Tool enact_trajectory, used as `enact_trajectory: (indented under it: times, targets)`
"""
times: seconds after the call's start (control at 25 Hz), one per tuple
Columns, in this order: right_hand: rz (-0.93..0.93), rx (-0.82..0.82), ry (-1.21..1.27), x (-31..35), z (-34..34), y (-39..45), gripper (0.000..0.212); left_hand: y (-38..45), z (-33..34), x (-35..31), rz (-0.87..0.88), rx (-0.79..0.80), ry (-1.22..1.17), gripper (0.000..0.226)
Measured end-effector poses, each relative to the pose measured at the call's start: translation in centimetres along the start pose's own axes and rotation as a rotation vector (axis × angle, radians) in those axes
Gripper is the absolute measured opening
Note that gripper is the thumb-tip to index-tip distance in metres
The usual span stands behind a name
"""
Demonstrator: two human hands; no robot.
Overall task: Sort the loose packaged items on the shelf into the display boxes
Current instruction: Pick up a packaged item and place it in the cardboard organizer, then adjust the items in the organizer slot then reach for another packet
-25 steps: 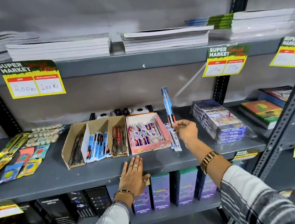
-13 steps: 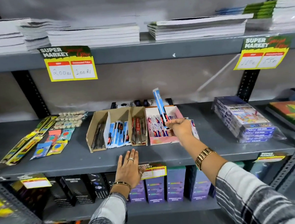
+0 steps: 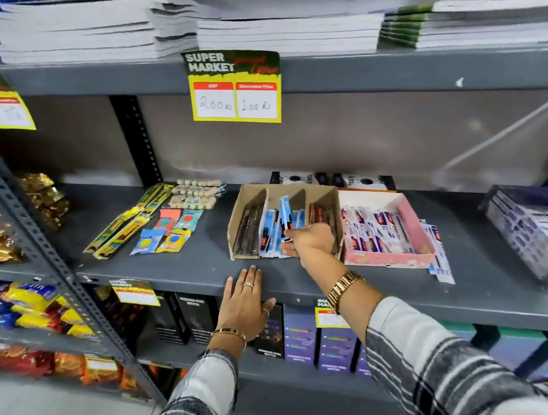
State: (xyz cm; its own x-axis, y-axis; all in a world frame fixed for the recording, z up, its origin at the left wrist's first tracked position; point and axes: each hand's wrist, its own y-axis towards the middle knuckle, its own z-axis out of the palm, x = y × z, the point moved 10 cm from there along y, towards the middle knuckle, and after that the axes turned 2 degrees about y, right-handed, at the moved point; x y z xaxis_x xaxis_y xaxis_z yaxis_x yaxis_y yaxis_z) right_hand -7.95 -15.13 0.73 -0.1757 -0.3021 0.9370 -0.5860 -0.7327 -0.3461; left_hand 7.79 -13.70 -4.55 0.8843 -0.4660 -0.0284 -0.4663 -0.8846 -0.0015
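A brown cardboard display box [image 3: 328, 200] with three compartments stands on the grey middle shelf [image 3: 203, 264]. My right hand [image 3: 309, 242] grips a long blue packaged pen [image 3: 285, 214] and holds it upright over the box's middle compartment, among other blue packs. My left hand [image 3: 246, 305] lies flat with fingers spread on the shelf's front edge, holding nothing. A pink display box [image 3: 416, 227] of red-and-blue packs sits to the right, with several loose packs [image 3: 439, 256] lying beside it.
Loose yellow strips [image 3: 123, 225], small coloured packets [image 3: 168, 232] and eraser packs [image 3: 195, 194] lie left of the brown box. A wrapped stack of boxes [image 3: 542, 236] fills the right end. Notebooks sit on the shelf above, boxed bottles below, snacks at far left.
My right hand carried the blue pack leftward from above the pink box down into the brown box's middle compartment. The view swung left. My left hand stayed on the shelf edge.
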Motion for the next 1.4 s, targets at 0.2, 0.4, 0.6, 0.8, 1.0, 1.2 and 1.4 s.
enact_trajectory:
  times: [0.2, 0.4, 0.6, 0.8, 1.0, 1.2, 1.4]
  targets:
    - [-0.125, -0.157, -0.275, 0.1, 1.9, 0.8, 0.022, 0.0, 0.2, 0.7, 0.056, -0.054, 0.003, 0.067]
    - [-0.263, -0.224, -0.502, 1.0, 2.4, 0.4, 0.02, 0.0, 0.3, 0.6, 0.077, -0.087, -0.022, 0.068]
    - [-0.3, -0.191, -0.637, 0.2, 3.0, 1.3, 0.019, 0.0, 0.3, 0.7, 0.09, -0.099, -0.052, 0.068]
    - [-0.403, -0.149, -0.752, 0.6, 3.4, 1.6, 0.017, 0.1, 0.5, 0.7, 0.094, -0.102, -0.072, 0.068]
    - [-0.541, -0.087, -0.721, 1.8, 3.9, 0.7, 0.018, 0.2, 0.7, 0.7, 0.093, -0.112, -0.071, 0.068]
    - [-0.736, -0.07, -0.75, 3.9, 2.9, -1.7, 0.026, 0.1, 0.6, 0.4, 0.062, -0.091, 0.006, 0.068]
    - [-0.868, -0.244, -0.812, 6.1, -3.5, -3.0, 0.024, 0.1, 0.3, -1.7, 0.038, -0.041, 0.022, 0.07]
